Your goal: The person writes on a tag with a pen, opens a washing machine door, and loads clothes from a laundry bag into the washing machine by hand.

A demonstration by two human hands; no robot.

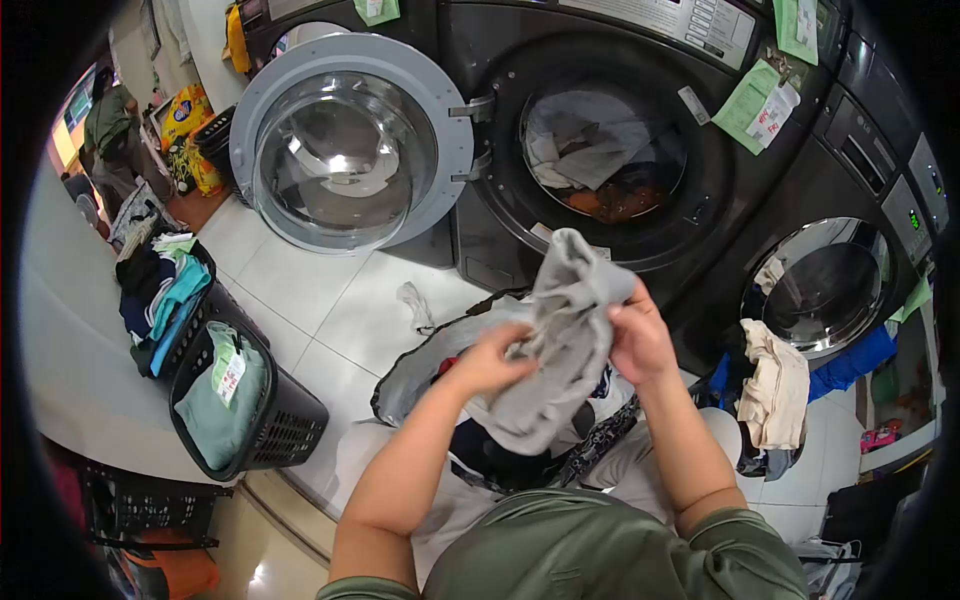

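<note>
A crumpled light grey garment (572,345) hangs between my hands above an open laundry bag (425,350) on the floor. My right hand (642,337) grips the garment's upper right edge, with the fingers closed on the fabric. At its left side, my left hand (490,360) holds the cloth with curled fingers, the tips partly hidden in the folds. Dark and coloured clothes (500,455) lie in the bag beneath. In front of me stands a black washing machine (480,240) with its round door (345,140) swung open to the left. Grey and brown laundry (590,145) rests in its drum.
To the left stand a black basket (295,415) holding a green garment and another pile of folded clothes (165,295). On the right, a beige cloth (772,390) tops a pile before a second machine (820,280). A person (115,130) is at the far left.
</note>
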